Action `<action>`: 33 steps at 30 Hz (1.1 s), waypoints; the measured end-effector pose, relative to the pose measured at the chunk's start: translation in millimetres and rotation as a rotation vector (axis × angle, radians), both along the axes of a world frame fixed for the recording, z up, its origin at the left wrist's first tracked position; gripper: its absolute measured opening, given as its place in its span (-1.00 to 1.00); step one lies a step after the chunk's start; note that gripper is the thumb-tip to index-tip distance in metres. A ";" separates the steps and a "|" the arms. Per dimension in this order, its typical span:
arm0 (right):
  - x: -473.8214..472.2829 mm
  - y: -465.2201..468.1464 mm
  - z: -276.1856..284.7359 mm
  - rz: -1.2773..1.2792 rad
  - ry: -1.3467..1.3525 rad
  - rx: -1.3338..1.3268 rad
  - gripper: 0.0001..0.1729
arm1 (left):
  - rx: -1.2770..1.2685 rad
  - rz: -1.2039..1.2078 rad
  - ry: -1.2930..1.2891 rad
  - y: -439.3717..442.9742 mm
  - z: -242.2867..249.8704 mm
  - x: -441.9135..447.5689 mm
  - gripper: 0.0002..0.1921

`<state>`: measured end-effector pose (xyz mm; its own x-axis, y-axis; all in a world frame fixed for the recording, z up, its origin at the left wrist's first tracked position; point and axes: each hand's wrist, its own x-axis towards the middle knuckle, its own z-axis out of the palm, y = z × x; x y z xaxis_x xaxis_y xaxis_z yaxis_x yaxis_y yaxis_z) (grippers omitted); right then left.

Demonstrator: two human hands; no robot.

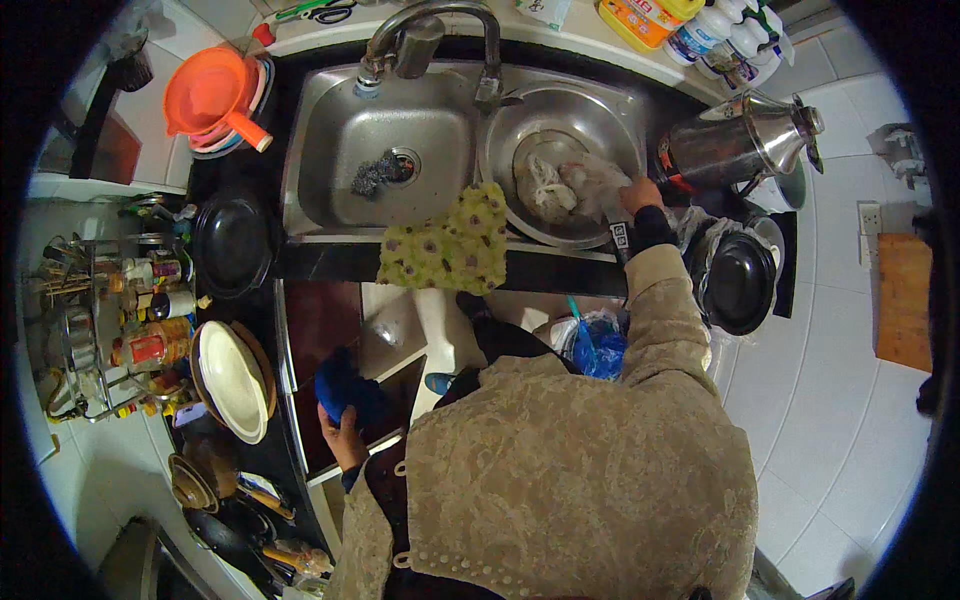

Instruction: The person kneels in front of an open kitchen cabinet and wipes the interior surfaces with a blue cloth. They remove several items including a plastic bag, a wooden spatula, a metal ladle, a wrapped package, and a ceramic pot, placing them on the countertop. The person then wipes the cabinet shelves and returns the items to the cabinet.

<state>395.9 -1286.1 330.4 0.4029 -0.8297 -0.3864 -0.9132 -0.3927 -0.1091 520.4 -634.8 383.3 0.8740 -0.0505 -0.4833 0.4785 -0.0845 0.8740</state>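
My right hand (641,196) grips the edge of a clear plastic bag (600,178). The bag, with pale contents that I cannot make out, lies in a round stainless steel basin (496,161) set over the right bowl of the sink. Low on the left, beside the dark red cabinet fronts, my left hand (343,439) holds a bundled blue cloth or bag (346,386). A green patterned cloth (446,255) drapes over the sink's front edge. In the left sink bowl (322,142), a steel wool scourer (371,172) rests by the drain.
A curved faucet (491,56) arches over the sink. To the right stand a steel pot with a lid (712,146) and black bowls (739,281). Orange strainer (210,90), black plates (234,246) and a cream oval dish (234,382) line the left; a blue-lined bin (596,349) sits below.
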 end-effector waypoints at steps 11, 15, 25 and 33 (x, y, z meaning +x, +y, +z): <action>54.7 45.1 -17.5 0.210 -0.496 0.074 -0.40 | -0.054 -0.021 -0.008 9.8 -2.8 -6.3 -0.49; 95.8 101.8 -18.3 0.255 0.045 -0.170 -0.33 | -0.069 0.009 0.026 8.9 -6.9 -9.6 -0.47; 54.9 26.5 -42.7 0.219 -0.256 -0.130 -0.46 | 0.037 0.078 -0.026 22.0 -17.1 -27.5 -0.43; 10.2 -27.5 9.5 0.019 -0.807 0.146 -0.58 | -0.001 0.050 -0.112 22.0 -7.6 -33.1 -0.42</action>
<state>406.1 -1313.6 339.8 0.6166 -0.7837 -0.0750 -0.5255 -0.3387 -0.7805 487.3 -612.8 375.7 0.9240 -0.0058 -0.3824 0.3814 -0.0617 0.9224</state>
